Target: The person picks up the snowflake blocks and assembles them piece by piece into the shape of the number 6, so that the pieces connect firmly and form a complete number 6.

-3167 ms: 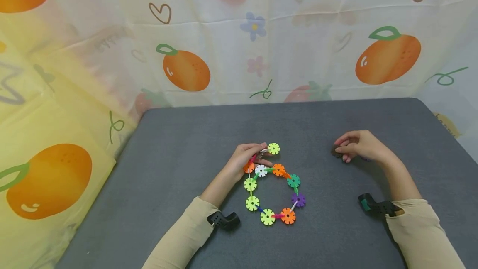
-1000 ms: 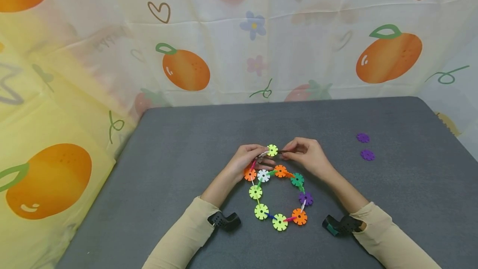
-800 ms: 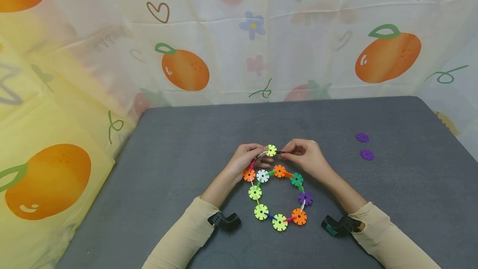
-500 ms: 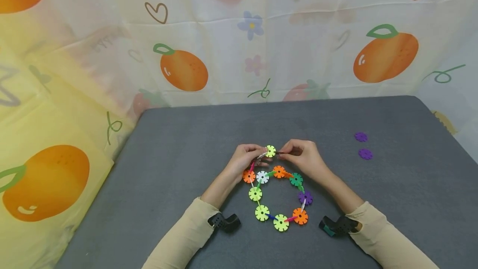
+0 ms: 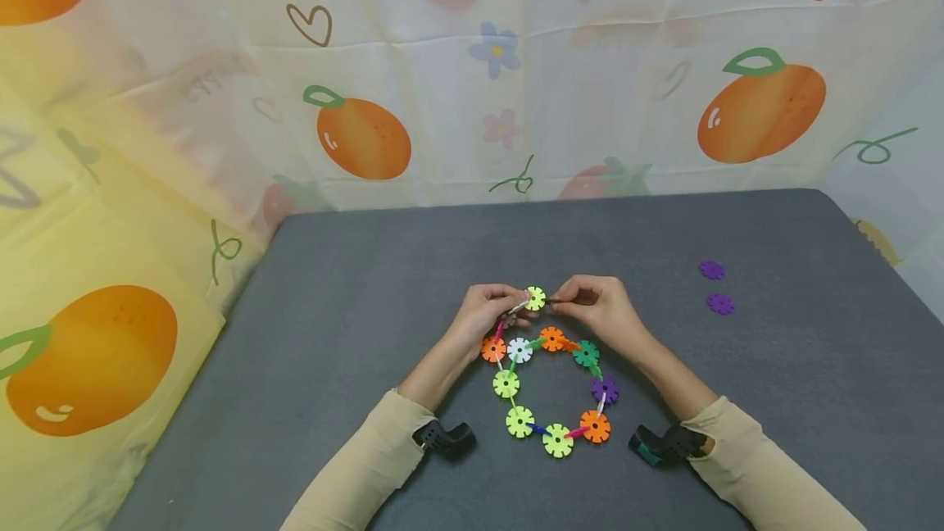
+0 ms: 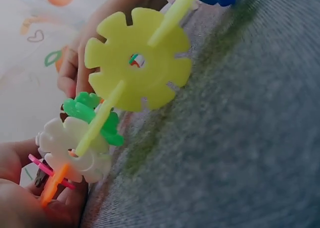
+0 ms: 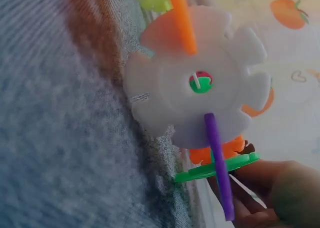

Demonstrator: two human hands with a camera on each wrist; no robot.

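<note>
Notched plastic discs linked edge to edge form a ring-shaped chain on the table, among them a white disc (image 5: 519, 350), a purple disc (image 5: 605, 389) and an orange disc (image 5: 595, 426). At its far end, my left hand (image 5: 475, 324) pinches the chain beside a yellow disc (image 5: 535, 298), its fingers partly hiding the links there. From the other side, my right hand (image 5: 603, 311) pinches a dark brown disc (image 7: 249, 148), seen edge-on at the yellow disc's right rim in the head view. A green disc (image 7: 220, 168) hides part of those fingers in the right wrist view.
Two loose purple discs, a farther one (image 5: 711, 270) and a nearer one (image 5: 720, 304), lie on the grey table (image 5: 354, 269) at the right. A fruit-print cloth (image 5: 442, 105) hangs behind the table. Each wrist wears a black camera mount (image 5: 446, 437).
My right hand has come left from beside the purple discs, bringing the dark brown disc to the yellow disc. The ring has shifted slightly right and nearer. Both hands barely move over the last half second.
</note>
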